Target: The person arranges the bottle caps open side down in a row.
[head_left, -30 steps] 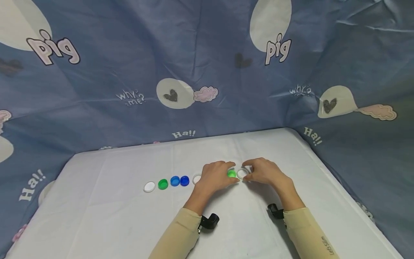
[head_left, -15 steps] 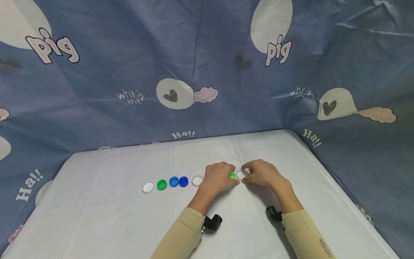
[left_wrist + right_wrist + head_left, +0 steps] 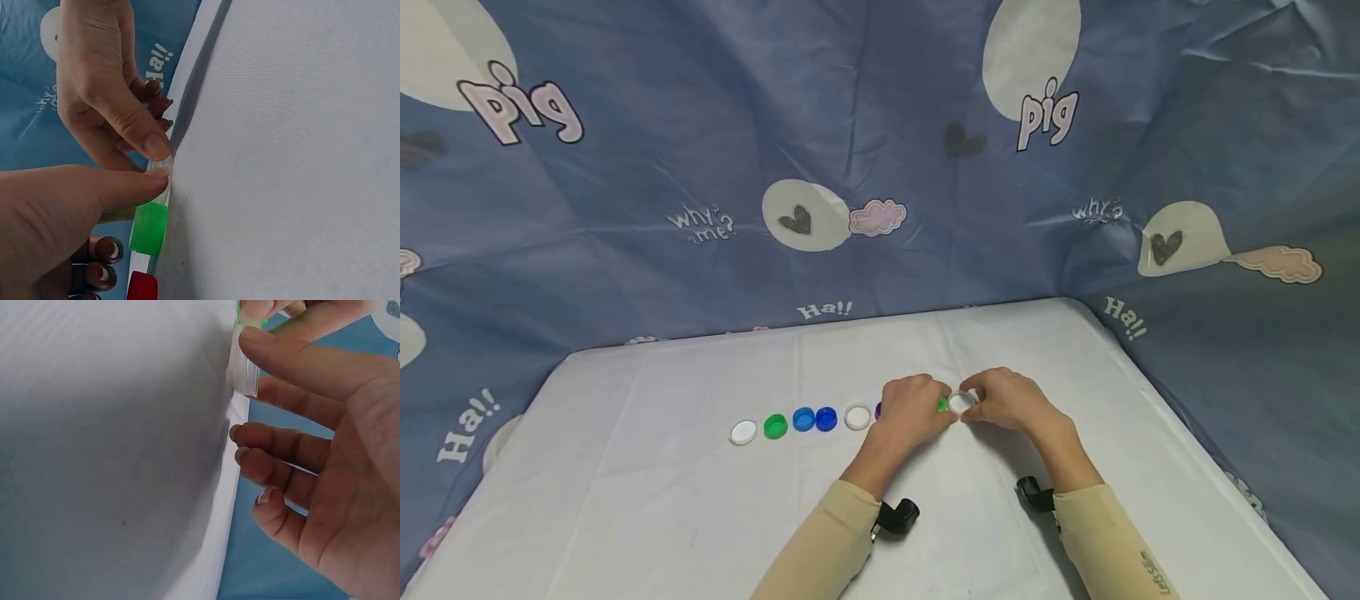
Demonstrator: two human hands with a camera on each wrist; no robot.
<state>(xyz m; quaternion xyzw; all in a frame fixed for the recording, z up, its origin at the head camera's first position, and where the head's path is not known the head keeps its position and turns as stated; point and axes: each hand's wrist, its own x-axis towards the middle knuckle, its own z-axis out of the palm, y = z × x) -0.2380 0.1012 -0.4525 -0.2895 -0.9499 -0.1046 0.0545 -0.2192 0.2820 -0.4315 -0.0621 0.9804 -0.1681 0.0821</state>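
Fingers of the left hand [image 3: 913, 408] and right hand [image 3: 1011, 400] pinch 1 white cap [image 3: 961, 404], just right of the light green cap [image 3: 942, 404], ending a row of caps [image 3: 776, 427] already lined up on the counter [image 3: 662, 508], with final alignment and release apparently remaining.

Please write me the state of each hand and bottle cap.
Left hand: holds rightmost white cap
Right hand: pinches same cap
Rightmost white cap: flat, held
Bright green cap: flat, beside it
Red cap: partly visible
Purple cap: mostly hidden
Middle white cap: flat, untouched
Dark blue cap: flat, untouched
Light blue cap: flat, untouched
Dark green cap: flat, untouched
Leftmost white cap: flat, untouched
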